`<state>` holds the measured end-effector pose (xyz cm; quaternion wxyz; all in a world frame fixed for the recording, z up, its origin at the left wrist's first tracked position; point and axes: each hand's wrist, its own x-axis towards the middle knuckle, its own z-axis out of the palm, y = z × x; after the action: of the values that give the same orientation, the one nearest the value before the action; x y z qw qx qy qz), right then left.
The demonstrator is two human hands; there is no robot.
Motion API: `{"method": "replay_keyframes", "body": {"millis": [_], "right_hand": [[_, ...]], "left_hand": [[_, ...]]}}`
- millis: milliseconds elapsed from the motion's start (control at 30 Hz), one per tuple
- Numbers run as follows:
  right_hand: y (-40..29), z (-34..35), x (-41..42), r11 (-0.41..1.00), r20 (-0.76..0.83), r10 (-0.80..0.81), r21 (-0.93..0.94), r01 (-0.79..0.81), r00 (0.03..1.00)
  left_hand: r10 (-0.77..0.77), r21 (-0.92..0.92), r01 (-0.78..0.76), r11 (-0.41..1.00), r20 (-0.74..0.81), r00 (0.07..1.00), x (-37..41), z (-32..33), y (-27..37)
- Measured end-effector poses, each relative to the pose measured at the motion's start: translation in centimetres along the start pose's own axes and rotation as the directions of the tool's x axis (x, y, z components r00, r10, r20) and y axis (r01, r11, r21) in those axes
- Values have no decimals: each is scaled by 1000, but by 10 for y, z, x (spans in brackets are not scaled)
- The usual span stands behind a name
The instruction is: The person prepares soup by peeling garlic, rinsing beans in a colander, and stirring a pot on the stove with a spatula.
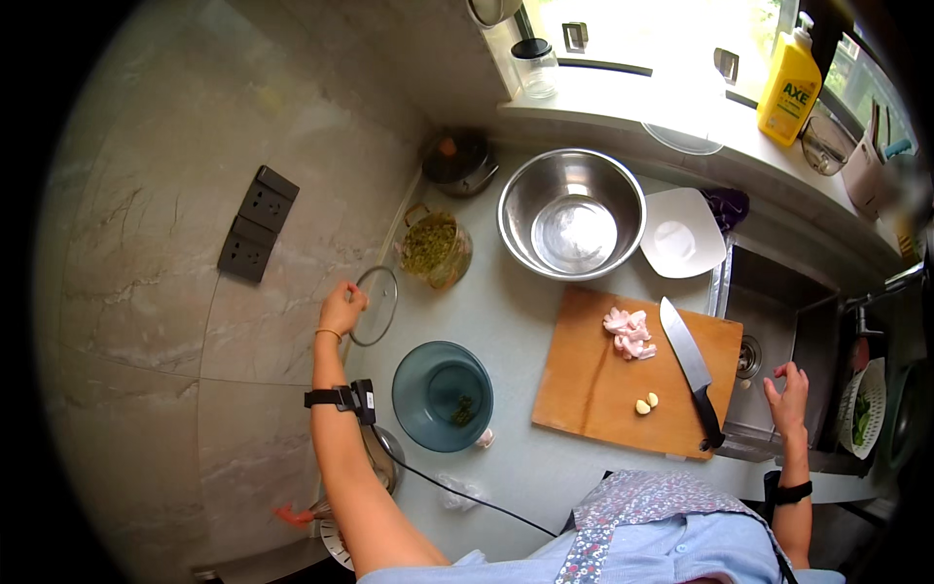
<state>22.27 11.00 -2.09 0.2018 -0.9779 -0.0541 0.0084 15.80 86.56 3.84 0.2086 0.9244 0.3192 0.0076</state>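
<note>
My left hand (342, 309) holds the knob of a round glass lid (381, 330) with a dark rim, tilted near the tiled wall. Just beyond it stands a glass pot (436, 250) with green pieces inside. Nearer me is a blue-green bowl (438, 365) with a little dark green matter at its bottom. My right hand (789, 401) hangs over the sink's near part, fingers apart and holding nothing. To its left, a wooden cutting board (584, 379) bears pale pink raw meat pieces (629, 333), garlic cloves (643, 406) and a kitchen knife (686, 347) with a black handle.
A large steel bowl (571, 266) stands behind the board, beside a white square dish (689, 252). A dark lidded pot (460, 164) occupies the back corner. The sink (770, 292) is at right, with a white colander (881, 409) of green leaves. A cable crosses the near counter.
</note>
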Motion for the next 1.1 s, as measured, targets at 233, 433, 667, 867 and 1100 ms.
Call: {"method": "replay_keyframes", "body": {"millis": [233, 433, 667, 867, 1100], "right_hand": [[-27, 13, 3, 996, -84, -55, 61, 61, 995], [-14, 4, -1, 999, 16, 49, -22, -49, 999], [-8, 6, -4, 1000, -143, 8, 18, -5, 990], [-28, -6, -6, 994, -99, 67, 97, -57, 993], [-4, -23, -32, 992, -101, 125, 38, -122, 987]], "left_hand": [[-152, 249, 125, 960, 92, 984, -9, 76, -32], [-138, 252, 99, 963, 140, 980, 3, 103, -31], [-387, -617, 444, 650, 233, 892, 26, 107, 26], [-99, -712, 695, -99, 702, 705, 50, 136, 53], [-299, -725, 647, -238, 688, 661, 69, 144, 63]]}}
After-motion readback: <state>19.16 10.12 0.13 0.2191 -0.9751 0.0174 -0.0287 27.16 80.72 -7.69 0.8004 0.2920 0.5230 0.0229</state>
